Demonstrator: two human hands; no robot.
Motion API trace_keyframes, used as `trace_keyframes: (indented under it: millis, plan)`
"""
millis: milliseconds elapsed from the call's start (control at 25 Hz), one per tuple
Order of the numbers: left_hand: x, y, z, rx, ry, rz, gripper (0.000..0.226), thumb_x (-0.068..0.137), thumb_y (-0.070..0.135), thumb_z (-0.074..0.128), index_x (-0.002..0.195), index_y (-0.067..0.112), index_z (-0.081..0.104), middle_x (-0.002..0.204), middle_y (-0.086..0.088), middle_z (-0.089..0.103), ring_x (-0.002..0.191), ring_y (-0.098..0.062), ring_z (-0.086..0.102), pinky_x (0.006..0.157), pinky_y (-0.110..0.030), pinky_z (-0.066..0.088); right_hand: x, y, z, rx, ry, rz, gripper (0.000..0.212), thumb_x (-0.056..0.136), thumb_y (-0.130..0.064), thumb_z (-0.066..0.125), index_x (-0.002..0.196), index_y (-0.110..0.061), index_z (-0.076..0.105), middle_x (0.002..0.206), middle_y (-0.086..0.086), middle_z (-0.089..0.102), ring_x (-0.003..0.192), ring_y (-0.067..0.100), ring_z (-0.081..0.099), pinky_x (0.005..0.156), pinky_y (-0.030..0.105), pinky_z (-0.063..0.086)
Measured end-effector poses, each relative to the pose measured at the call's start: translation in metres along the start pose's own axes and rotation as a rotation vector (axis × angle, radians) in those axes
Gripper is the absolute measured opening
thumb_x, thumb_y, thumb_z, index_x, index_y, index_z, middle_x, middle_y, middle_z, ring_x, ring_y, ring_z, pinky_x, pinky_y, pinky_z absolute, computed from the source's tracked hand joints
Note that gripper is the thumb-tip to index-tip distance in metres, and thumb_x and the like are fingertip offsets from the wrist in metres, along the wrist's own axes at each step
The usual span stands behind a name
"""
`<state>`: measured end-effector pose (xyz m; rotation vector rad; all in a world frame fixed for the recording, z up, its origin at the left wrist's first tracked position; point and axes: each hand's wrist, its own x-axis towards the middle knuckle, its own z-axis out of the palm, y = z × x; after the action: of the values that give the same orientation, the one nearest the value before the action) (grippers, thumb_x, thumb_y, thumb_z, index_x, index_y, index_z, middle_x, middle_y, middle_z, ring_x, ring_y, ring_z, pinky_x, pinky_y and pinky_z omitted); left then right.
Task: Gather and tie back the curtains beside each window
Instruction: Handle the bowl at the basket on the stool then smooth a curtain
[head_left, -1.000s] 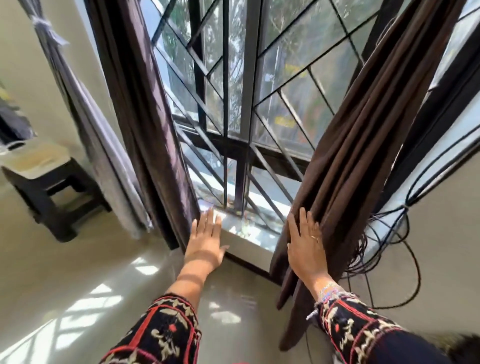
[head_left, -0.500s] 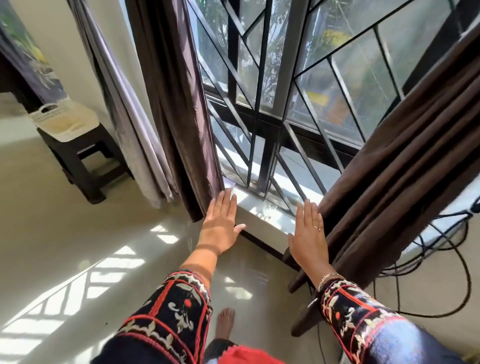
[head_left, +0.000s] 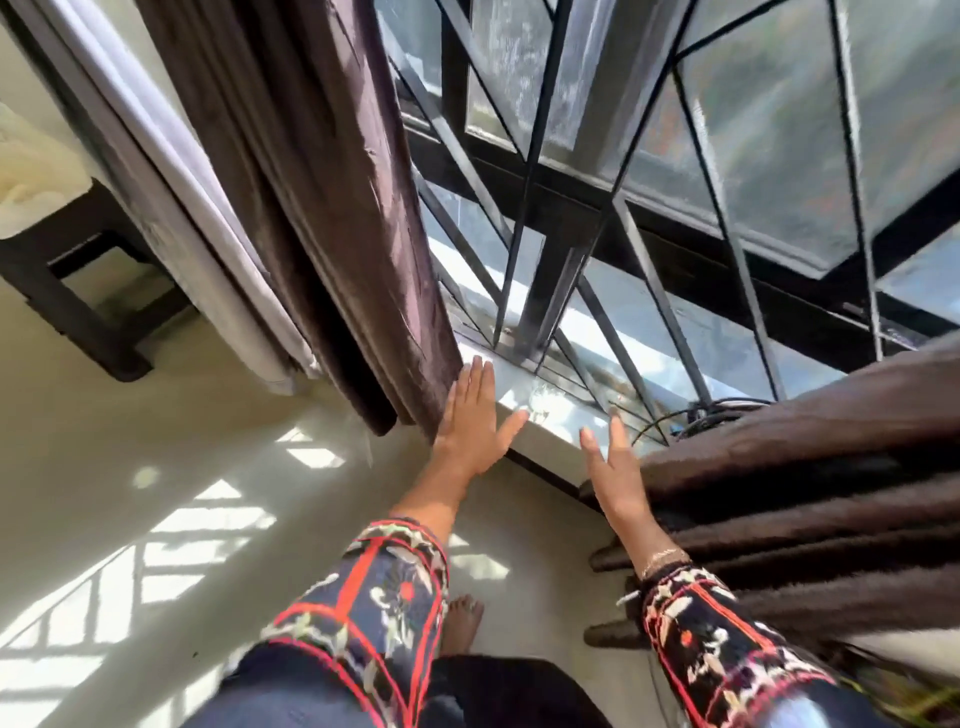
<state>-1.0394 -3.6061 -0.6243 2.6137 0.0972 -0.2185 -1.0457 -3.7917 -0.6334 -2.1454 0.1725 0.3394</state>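
Note:
Two dark brown curtains flank a barred window (head_left: 649, 171). The left curtain (head_left: 332, 208) hangs in folds down to the sill's left end. The right curtain (head_left: 810, 499) is swept aside in thick horizontal folds at the right edge. My left hand (head_left: 472, 421) is open, fingers flat, its outer edge touching the left curtain's lower hem. My right hand (head_left: 615, 473) is open too, fingers spread, beside the right curtain's edge and holding nothing.
A white window sill (head_left: 550, 415) lies under both hands. A grey-white curtain (head_left: 171, 208) hangs further left. A dark stool (head_left: 62, 270) with a white basket stands at far left. Black cables (head_left: 711, 410) coil on the sill's right. My bare foot (head_left: 462, 623) rests on the tiled floor.
The view has tilted down and closer to the sill. My left hand slid to the left curtain's hem; my right hand came off the right curtain's face to its edge.

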Motion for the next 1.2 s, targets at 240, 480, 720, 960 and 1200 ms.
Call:
trace_keyframes:
  millis: [240,480,720,960,1200]
  plan:
    - [0.058,-0.024,0.084,-0.420,-0.101,-0.129,0.076,0.094,0.048,0.037,0.148,0.009,0.001,0.157,-0.005,-0.005,0.144,-0.015,-0.008,0.114,-0.026,-0.006,0.060,0.051,0.047,0.357,0.014,0.160,0.055,0.097,-0.038,0.033,0.147,-0.021,0.019,0.154,-0.004,0.019,0.140,0.010,0.019,0.113,0.026,0.013]
    - [0.122,-0.049,0.175,-0.686,-0.181,-0.210,0.073,0.094,0.050,0.036,0.149,0.016,0.004,0.158,-0.001,0.001,0.145,-0.018,0.002,0.115,-0.030,0.004,0.135,0.129,0.085,0.451,0.061,0.190,0.072,0.088,-0.057,0.029,0.147,-0.017,0.018,0.155,-0.005,0.017,0.140,0.008,0.018,0.110,0.024,0.012]
    - [0.184,-0.075,0.256,-0.833,-0.144,-0.139,0.079,0.089,0.053,0.042,0.149,0.018,0.005,0.158,0.000,0.004,0.145,-0.016,0.004,0.116,-0.034,0.006,0.206,0.178,0.114,0.463,0.082,0.132,0.140,0.035,-0.101,0.031,0.148,-0.019,0.016,0.153,-0.008,0.017,0.140,0.009,0.018,0.117,0.034,0.010]
    - [0.235,-0.080,0.297,-1.017,-0.107,-0.210,0.080,0.083,0.066,0.023,0.149,0.022,0.011,0.157,-0.002,0.012,0.143,-0.022,0.014,0.115,-0.041,0.012,0.250,0.194,0.139,0.595,0.032,0.078,0.142,0.034,-0.099,0.038,0.149,-0.020,0.009,0.156,-0.006,0.009,0.142,0.009,0.010,0.114,0.027,0.009]
    - [0.237,-0.075,0.305,-1.269,-0.197,-0.237,0.074,0.084,0.065,0.009,0.148,0.026,0.012,0.157,0.003,0.011,0.144,-0.017,0.011,0.115,-0.039,0.008,0.256,0.181,0.141,0.714,-0.031,0.121,0.119,0.054,-0.090,0.030,0.148,-0.022,0.004,0.156,-0.006,0.003,0.143,0.013,0.006,0.114,0.029,0.008]
